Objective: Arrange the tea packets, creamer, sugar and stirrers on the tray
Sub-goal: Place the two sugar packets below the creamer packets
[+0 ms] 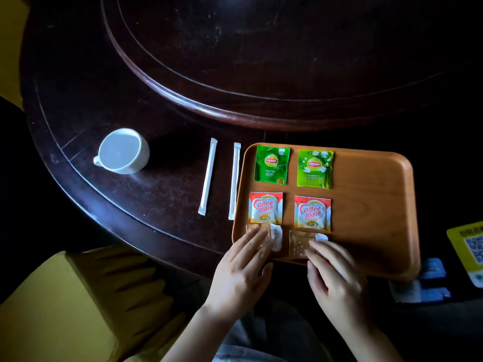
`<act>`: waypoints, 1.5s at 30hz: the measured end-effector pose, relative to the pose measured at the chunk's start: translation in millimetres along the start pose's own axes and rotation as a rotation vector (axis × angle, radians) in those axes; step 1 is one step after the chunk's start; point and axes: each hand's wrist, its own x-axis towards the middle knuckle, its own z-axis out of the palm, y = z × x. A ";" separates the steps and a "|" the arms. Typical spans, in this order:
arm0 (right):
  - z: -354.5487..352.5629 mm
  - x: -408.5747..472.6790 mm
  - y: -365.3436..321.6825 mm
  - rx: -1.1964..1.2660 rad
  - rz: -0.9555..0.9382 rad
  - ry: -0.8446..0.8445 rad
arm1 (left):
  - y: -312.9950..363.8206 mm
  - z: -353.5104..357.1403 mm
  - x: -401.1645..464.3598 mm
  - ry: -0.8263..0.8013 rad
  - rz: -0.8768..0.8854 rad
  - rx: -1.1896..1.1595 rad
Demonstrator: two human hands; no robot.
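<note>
A: Nearest us, both hands are flat and spread. The left hand (241, 267) lays loose fingers on the left sugar packet (264, 239), nothing pinched. The right hand (333, 275) does the same on the right sugar packet (300, 244).

B: Which way do they run?

A: Long axis sideways, each white end pointing right, beside the tray's (379, 205) near edge.

B: Beyond the fingertips?

A: Two creamer sachets (265, 207) (312, 214), upright, almost touching the sugars. Farther on, the dark green tea packet (271, 164) and the light green tea packet (315, 168), tops pointing away.

B: Room to move?

A: Plenty right of the right fingers, bare tray. Left of the left fingers, off the tray, two stirrers (207, 176) (233, 180) lie pointing away, one against the tray's left edge. A white cup (121, 151) sits farther left on the dark table (156, 205).
</note>
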 end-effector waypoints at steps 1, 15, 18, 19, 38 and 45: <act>-2.2 1.4 -2.3 -0.045 -0.046 0.010 | 1.0 -2.6 -1.0 -0.045 -0.010 0.021; 4.0 -17.0 -18.2 -0.295 0.007 -0.259 | 9.8 -3.6 -17.1 -0.291 -0.092 0.147; 4.1 -16.5 -17.7 -0.296 0.010 -0.264 | 6.3 -6.4 -14.7 -0.265 -0.063 0.142; 3.9 -16.6 -17.7 -0.302 0.010 -0.266 | 5.3 -7.1 -14.1 -0.263 -0.053 0.144; 30.6 91.9 -82.8 -0.145 -0.171 -0.006 | -54.9 -71.8 40.7 0.158 -0.238 0.249; 81.3 164.4 -115.0 -0.357 0.085 -0.240 | -86.8 -62.4 87.6 0.118 -0.576 0.277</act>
